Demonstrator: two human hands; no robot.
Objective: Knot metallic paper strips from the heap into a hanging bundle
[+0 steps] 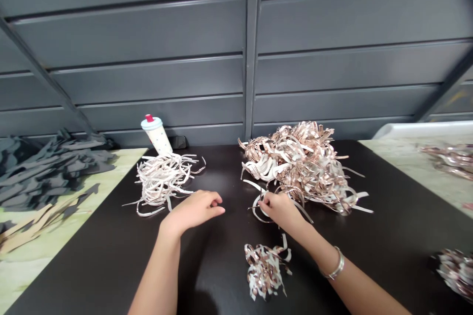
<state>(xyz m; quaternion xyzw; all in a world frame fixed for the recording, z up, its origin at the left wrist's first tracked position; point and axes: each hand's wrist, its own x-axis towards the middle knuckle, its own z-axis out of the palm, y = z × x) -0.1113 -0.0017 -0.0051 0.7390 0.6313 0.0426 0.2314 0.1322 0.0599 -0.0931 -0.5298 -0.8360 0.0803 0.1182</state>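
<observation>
The right hand (pixel 281 210) was placed at the near edge of a large heap of rose-gold, white-backed strips (pixel 295 162), with its thumb and fingers pinched together on a thin curled strip (pixel 255 212) that lay looped against the heap. The left hand (pixel 194 209) was held apart from it, its fingers loosely curled and nothing seen in their grasp, just in front of a tangle of white strips (pixel 162 182) on a dark tabletop (pixel 225 236). A small cluster of rose-gold strips (pixel 264 268) was lying near the right wrist, where a metal bangle (pixel 335 265) was worn. A bottle with a red cap (pixel 157 134) was standing behind the white tangle, and a further rose-gold bunch (pixel 456 273) was seen at the right edge. Snagging was judged the main risk: because the strips were interlaced, a pull on the pinched strip could have dragged neighbouring ones loose or torn the thin material. The bangle or wrist could also have caught the small cluster, scattering it, and the bottle could have been knocked over by a careless reach.
</observation>
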